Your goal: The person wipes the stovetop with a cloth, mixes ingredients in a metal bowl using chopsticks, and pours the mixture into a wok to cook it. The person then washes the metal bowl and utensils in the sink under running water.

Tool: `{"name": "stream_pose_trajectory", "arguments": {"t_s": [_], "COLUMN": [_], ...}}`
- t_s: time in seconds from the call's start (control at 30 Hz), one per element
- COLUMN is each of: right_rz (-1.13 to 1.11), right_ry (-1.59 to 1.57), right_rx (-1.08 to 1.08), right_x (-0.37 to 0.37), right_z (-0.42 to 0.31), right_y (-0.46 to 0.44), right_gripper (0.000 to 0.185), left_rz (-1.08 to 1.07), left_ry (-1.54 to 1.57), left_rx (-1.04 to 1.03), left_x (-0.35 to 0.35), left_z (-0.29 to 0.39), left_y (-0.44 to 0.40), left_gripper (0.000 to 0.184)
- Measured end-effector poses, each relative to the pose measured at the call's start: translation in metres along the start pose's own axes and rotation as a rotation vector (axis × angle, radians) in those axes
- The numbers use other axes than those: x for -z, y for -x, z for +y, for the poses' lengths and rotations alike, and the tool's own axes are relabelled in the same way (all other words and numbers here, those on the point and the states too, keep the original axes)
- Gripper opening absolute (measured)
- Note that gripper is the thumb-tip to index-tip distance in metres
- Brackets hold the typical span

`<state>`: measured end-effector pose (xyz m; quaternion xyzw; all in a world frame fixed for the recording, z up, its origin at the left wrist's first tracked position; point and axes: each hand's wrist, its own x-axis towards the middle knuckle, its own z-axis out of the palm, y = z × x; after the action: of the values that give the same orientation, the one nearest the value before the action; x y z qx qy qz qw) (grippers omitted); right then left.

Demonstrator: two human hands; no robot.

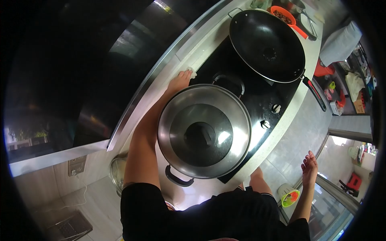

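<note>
My left hand [183, 81] reaches past the pot to the strip of counter behind the stove. Its fingers are closed on a small white cloth or tissue [193, 73], pressed against the counter near the stove's back edge. Beside that forearm is a large steel pot [173, 176] with two dark handles. A steel-rimmed glass lid [181, 116] with a black knob covers it. Off to the right, my right hand [310, 168] hangs in the air over the floor, fingers loosely bent and apart, holding nothing. The black glass cooktop [257, 98] has wet spots near its knobs.
A black wok [267, 44] sits on the far burner, its handle [314, 93] jutting over the counter edge. Beyond it is an orange strainer [296, 29] with brown pieces. A range hood [100, 80] overhangs the left. A small bin [288, 197] stands on the floor.
</note>
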<state>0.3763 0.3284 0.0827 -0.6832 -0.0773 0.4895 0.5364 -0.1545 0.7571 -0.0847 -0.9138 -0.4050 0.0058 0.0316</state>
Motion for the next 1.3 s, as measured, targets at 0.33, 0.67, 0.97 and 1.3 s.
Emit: {"name": "stream_pose_trajectory", "arguments": {"t_s": [0.33,0.67,0.97,1.3], "right_rz": [-0.051,-0.185,-0.141,-0.341], "right_ry": [0.028,-0.008,-0.003,0.067], "right_rx": [0.024,-0.042,-0.090,-0.197], "right_x": [-0.008,-0.007,0.048,0.083], "right_z": [-0.021,-0.013,-0.041,-0.072], "right_y": [-0.007,-0.015,-0.022,-0.116], "right_gripper": [0.040,0.039,0.035,0.037], "left_rz": [-0.133,-0.373,0.160,1.407], "left_ry": [0.112,0.472,1.141,1.647], "left_rx": [0.118,0.968,1.088,1.123], "left_x": [0.024,-0.019,0.051,0.286], "left_z": [0.005,-0.018,0.010,0.357], "left_y": [0.102,0.261,0.362,0.257], "left_gripper": [0.047,0.062,0.024,0.032]}}
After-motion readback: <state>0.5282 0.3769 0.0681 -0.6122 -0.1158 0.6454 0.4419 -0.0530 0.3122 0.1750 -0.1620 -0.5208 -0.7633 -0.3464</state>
